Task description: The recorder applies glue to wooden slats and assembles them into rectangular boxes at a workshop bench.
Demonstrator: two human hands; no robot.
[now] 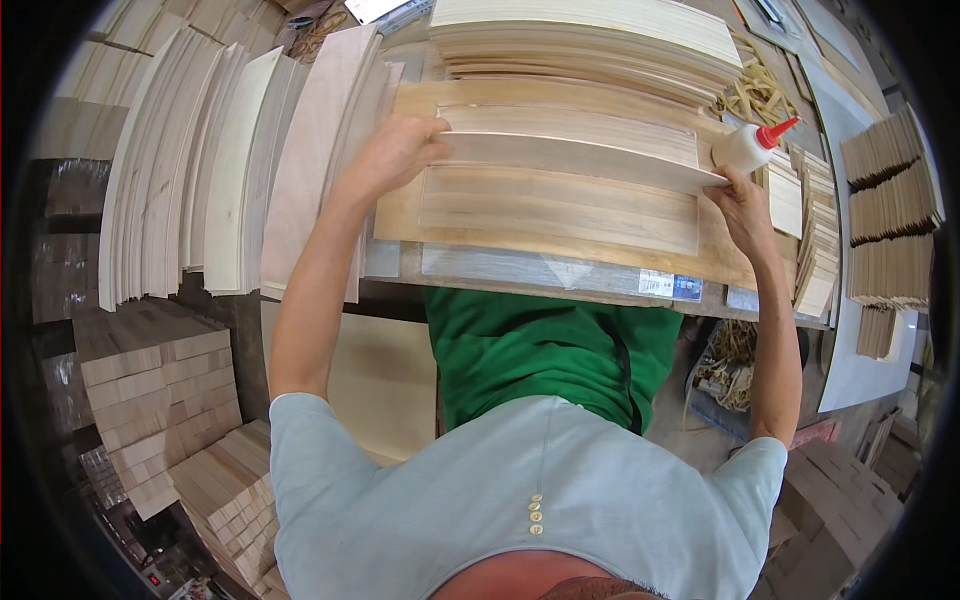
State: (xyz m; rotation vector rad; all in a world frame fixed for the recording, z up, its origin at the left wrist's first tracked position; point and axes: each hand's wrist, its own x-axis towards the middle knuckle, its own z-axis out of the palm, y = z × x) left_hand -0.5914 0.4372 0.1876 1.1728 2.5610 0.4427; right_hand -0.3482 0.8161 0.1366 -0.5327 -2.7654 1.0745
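A long, thin wooden board (pixel 585 155) is held by its two ends, tilted on its long edge. My left hand (pixel 402 153) pinches its left end, and my right hand (pixel 743 212) has fingers closed on its right end. Under it lies a wide, flat wooden work board (pixel 400 222) on the bench. A pale wooden panel (pixel 560 212) rests on that work board in front of the held piece. Behind the held piece, another pale strip (pixel 570 125) partly shows. Just beyond my right hand is a white glue bottle (pixel 738 150) with a red nozzle, lying tilted.
Stacked thin boards (pixel 590 42) line the bench's far side. More boards (pixel 165 170) stand on edge at the left. Tan bands (pixel 765 92) lie in a heap at the far right. Small wooden pieces (pixel 815 230) sit right of my right hand. Block stacks (pixel 160 380) rise at the lower left.
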